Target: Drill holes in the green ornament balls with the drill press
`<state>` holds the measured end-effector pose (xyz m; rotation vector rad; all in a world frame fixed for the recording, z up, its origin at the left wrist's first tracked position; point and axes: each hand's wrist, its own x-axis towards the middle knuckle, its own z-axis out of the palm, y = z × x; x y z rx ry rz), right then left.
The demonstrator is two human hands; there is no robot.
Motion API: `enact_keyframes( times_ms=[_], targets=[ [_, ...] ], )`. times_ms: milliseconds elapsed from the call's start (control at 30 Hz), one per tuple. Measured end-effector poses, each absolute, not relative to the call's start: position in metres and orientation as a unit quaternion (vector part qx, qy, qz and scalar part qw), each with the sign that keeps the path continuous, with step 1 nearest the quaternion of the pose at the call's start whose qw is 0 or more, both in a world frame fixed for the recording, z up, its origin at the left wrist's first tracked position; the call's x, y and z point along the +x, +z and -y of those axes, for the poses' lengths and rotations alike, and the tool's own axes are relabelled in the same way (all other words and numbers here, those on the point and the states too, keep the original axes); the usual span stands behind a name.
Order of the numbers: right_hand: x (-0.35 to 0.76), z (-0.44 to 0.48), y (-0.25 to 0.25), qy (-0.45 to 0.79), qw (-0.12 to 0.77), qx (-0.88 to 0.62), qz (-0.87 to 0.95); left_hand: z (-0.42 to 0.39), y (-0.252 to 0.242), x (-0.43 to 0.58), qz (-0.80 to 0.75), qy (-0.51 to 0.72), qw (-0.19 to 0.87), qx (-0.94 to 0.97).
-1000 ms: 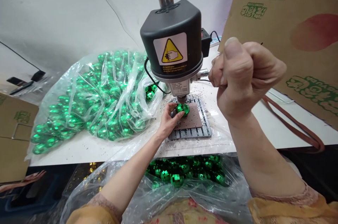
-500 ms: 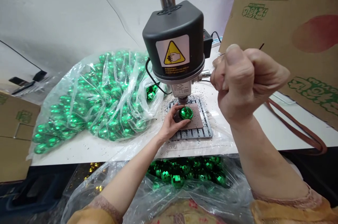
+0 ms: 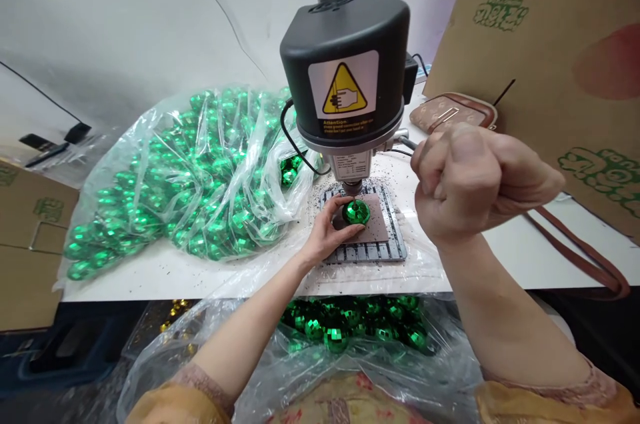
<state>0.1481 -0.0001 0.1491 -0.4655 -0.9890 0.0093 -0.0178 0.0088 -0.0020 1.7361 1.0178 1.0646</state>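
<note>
A shiny green faceted ball [image 3: 357,212] sits under the bit of a black bench drill press [image 3: 345,64]. Thumb and fingers of my left hand [image 3: 327,231] grip the ball from its left side. Below it lie a flat brownish pad [image 3: 379,227] and the drill's slotted metal base [image 3: 365,253], strewn with dark specks. To the right, my right hand [image 3: 465,177] is closed in a fist around the drill's feed lever [image 3: 406,142]; most of the lever is hidden by the fingers.
A clear plastic bag of green balls [image 3: 190,184] fills the table's left side. Another open bag of green balls [image 3: 345,327] lies below the front edge. A brown patterned purse [image 3: 445,112] rests behind my right hand, near a large cardboard box [image 3: 550,91].
My right hand has moved slightly lower with the lever, uncovering the purse behind it. The view has shifted a little. My left hand keeps its grip on the ball.
</note>
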Motion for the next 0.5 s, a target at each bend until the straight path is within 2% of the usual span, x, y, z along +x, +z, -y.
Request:
enact_keyframes(
  times_ms=[500],
  targets=[
    [0.157,-0.004,0.132,-0.023,0.829,-0.116,0.546,-0.008,-0.002,-0.017,-0.402,0.426,0.419,0.694]
  ],
)
